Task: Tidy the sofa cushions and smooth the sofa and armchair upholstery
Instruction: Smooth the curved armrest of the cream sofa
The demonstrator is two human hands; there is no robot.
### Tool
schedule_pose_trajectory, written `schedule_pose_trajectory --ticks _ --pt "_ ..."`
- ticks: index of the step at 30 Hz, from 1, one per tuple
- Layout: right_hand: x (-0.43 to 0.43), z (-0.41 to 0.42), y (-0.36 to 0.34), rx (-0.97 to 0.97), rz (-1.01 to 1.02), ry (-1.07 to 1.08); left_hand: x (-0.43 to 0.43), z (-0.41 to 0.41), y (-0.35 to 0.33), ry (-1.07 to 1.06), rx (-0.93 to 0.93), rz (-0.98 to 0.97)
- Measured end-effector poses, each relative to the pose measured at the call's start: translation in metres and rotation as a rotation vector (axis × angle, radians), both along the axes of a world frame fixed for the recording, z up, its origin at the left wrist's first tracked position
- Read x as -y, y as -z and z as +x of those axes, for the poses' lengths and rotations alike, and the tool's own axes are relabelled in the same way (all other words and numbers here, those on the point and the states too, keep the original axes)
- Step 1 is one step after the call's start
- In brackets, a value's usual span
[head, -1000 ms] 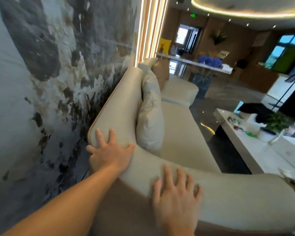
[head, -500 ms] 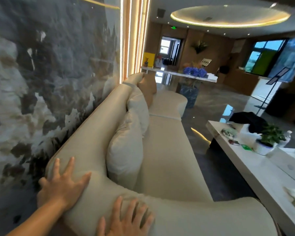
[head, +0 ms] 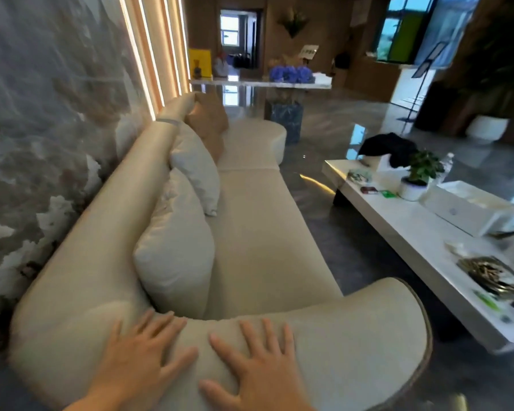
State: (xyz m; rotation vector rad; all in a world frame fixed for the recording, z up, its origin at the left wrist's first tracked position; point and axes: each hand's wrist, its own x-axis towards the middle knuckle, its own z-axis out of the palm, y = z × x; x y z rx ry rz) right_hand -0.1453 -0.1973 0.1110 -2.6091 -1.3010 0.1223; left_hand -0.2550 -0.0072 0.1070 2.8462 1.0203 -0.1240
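sofa (head: pixel 258 232) 12 o'clock, armrest (head: pixel 324 345) at 6 | left hand (head: pixel 137 363) + right hand (head: pixel 258 369) flat on armrest, fingers splayed, gripping nothing | cover probably taut, grippy: stroke with palms | cushions (head: pixel 175 247) soft, light: lift by edges

This is a lobby or reception lounge. A long cream sofa (head: pixel 258 232) faces a low white table (head: pixel 428 241). A reception counter (head: pixel 258 83) with blue flowers (head: pixel 291 74) stands far across a polished floor (head: pixel 339 120).
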Motion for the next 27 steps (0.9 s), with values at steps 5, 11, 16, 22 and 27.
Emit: schedule_pose_trajectory --ticks 5,11,16,22,27 --pt "0.015 0.072 0.008 -0.153 -0.244 0.009 0.026 0.017 0.009 0.121 0.073 0.006" --pt "0.023 0.074 0.008 -0.078 -0.232 0.134 0.026 0.013 0.001 0.149 0.134 -0.046" --pt "0.026 0.064 0.009 -0.08 -0.211 0.172 0.024 0.005 0.003 0.202 0.256 -0.041" --pt "0.016 0.073 0.015 -0.108 -0.201 0.232 0.021 0.014 0.008 0.209 0.335 0.027" --pt "0.009 0.068 0.003 -0.127 -0.198 0.259 0.015 0.014 0.005 0.17 0.164 0.052"
